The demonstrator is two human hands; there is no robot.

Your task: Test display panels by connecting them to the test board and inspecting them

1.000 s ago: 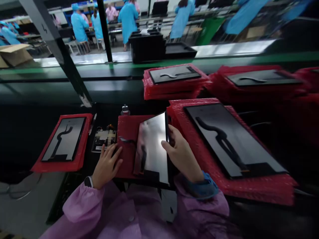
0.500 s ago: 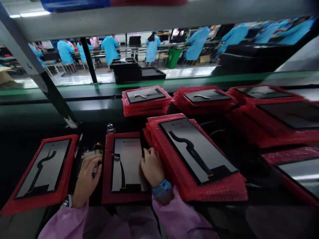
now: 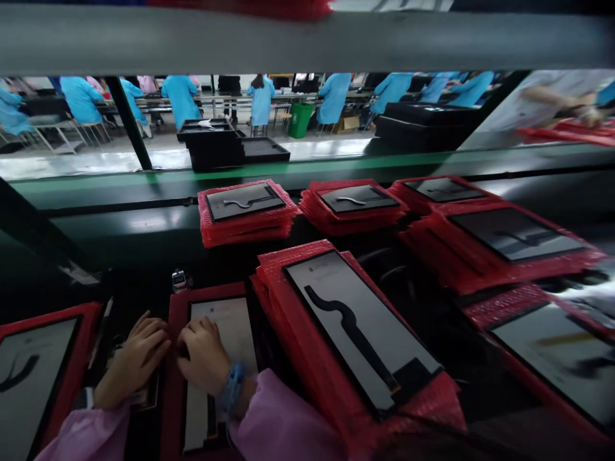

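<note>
My left hand point(image 3: 137, 358) is bent over a small circuit board point(image 3: 144, 398), which it mostly hides. Close beside it, my right hand point(image 3: 204, 355), with a blue band at the wrist, lies over the left side of a display panel point(image 3: 230, 314). Its fingers are curled together where the panel's black flex cable point(image 3: 211, 413) runs under the hand. What either set of fingertips holds is hidden. The panel rests on a red sheet point(image 3: 173, 422). Left of my hands, another panel point(image 3: 43, 365) with a black cable lies on red wrap.
A stack of red bubble bags point(image 3: 288, 320) topped by a display panel point(image 3: 355, 320) stands at my right. More stacks point(image 3: 247, 224) sit behind. A pen-like tool point(image 3: 100, 333) and a small metal-cased object point(image 3: 179, 280) lie nearby. Across the belt are black trays point(image 3: 211, 150) and co-workers.
My right hand has moved left across the panel, from its right edge to its left side beside my left hand. The view has shifted to the right.
</note>
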